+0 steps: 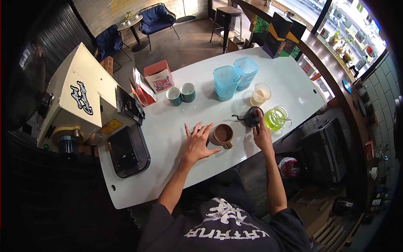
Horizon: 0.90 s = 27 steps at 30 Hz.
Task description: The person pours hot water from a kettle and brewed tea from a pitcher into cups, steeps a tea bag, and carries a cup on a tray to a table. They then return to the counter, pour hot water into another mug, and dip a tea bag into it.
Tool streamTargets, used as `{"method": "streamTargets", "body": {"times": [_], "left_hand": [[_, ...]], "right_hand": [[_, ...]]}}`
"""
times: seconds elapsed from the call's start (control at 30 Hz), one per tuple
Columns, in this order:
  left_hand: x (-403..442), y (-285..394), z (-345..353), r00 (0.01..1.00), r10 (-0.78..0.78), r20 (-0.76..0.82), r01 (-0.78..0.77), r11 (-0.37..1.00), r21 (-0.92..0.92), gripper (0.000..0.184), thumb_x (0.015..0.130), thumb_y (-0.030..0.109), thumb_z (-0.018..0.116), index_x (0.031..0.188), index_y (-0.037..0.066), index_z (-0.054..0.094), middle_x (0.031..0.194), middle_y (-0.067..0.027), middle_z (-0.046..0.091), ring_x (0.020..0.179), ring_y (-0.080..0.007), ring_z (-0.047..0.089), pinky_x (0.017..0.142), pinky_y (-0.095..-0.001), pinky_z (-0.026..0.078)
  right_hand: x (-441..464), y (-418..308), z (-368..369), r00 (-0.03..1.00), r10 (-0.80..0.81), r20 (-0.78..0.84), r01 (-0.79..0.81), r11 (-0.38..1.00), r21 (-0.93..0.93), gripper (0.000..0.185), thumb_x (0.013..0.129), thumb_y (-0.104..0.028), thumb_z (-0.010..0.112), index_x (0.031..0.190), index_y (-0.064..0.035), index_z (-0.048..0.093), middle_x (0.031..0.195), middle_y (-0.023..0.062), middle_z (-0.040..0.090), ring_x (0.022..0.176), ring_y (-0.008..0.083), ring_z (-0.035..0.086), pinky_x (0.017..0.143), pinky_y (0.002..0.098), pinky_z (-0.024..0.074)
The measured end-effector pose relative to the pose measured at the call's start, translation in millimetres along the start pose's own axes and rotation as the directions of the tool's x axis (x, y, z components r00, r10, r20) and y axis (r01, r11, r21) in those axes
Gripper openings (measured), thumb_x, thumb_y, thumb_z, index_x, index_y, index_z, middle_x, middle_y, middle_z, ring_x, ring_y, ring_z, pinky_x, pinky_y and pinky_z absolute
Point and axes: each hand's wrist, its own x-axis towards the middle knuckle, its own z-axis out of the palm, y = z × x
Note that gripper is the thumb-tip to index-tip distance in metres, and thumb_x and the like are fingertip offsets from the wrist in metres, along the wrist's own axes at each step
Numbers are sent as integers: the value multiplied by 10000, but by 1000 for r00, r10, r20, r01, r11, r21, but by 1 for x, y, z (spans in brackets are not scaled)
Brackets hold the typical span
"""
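My left hand [198, 145] is low over the white table with its fingers spread. Beneath its palm, a small dark object [207, 142] shows only in part, so its kind is unclear. Just right of the thumb stands a brown mug [223, 133] with dark brown inside, its handle towards me. My right hand [263, 135] is closed round the handle of a small black gooseneck kettle [251, 118], whose thin spout points left. Whether the kettle rests on the table is hard to tell. Beside it is a glass jug [276, 118] of bright green liquid.
Behind the kettle stand a glass of beige contents [260, 95] and two blue plastic pitchers [226, 84]. Two green cups [180, 95] and a red-and-white box [159, 77] are at the back left. A cream machine [79, 90] with a black tray [129, 151] borders the left side.
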Motion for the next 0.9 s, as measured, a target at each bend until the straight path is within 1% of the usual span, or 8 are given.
{"method": "streamTargets", "body": {"times": [0.07,0.23,0.3,0.37,0.43,0.7,0.73,0.9], "left_hand": [[8,3,5,999,24,32,-24,1000,0,1033,653,589,805,1472,102,406,1357,-116,559,1360,-312,421,1123,-738,97],[20,-2,31,997,56,52,-56,998,2,956,678,498,830,1454,102,436,1328,-125,578,1317,-292,472,1126,-735,114],[22,-4,35,999,50,3,-50,997,-54,891,688,441,841,1414,83,470,1265,-106,614,1258,-266,524,1117,-745,107],[24,-6,38,998,61,0,-61,997,-41,890,676,416,851,1411,86,473,1262,-98,617,1258,-264,524,1117,-746,109],[26,-6,38,997,72,-3,-72,997,-27,890,664,391,860,1409,88,475,1259,-90,621,1258,-263,525,1116,-747,110],[29,-3,32,995,90,-31,-90,996,6,897,677,269,853,1460,133,438,1239,-44,642,1258,-278,523,1107,-758,105],[29,-2,30,997,65,31,-66,997,41,932,680,392,848,1474,147,427,1311,-55,610,1301,-290,495,1116,-749,99],[23,7,13,999,-1,53,0,1000,11,871,742,376,814,1473,116,419,1314,-85,602,1291,-309,497,1134,-722,110]], "right_hand": [[0,3,4,998,-28,-51,29,1000,9,905,833,36,614,1575,-213,158,766,202,611,739,417,625,702,502,453],[0,6,8,997,-10,-71,14,999,49,922,826,37,618,1572,-265,169,771,211,619,725,422,630,684,507,460],[1,7,8,999,34,-34,-32,999,41,916,822,38,619,1569,-268,185,782,216,625,743,430,635,697,514,466],[2,6,7,998,53,-22,-52,998,44,921,815,46,613,1568,-267,186,808,228,636,756,436,639,708,518,473],[5,5,5,995,97,18,-98,994,57,880,841,66,580,1560,-291,219,842,237,651,722,392,643,712,480,482],[7,5,6,994,105,19,-106,992,63,882,832,65,576,1553,-299,222,827,249,648,761,426,652,735,498,489],[7,4,5,994,108,32,-109,993,48,891,822,66,572,1554,-291,210,822,239,644,756,421,648,725,498,488],[10,8,5,996,77,46,-78,997,15,943,796,35,595,1565,-277,148,768,210,634,743,426,631,704,518,476]]}}
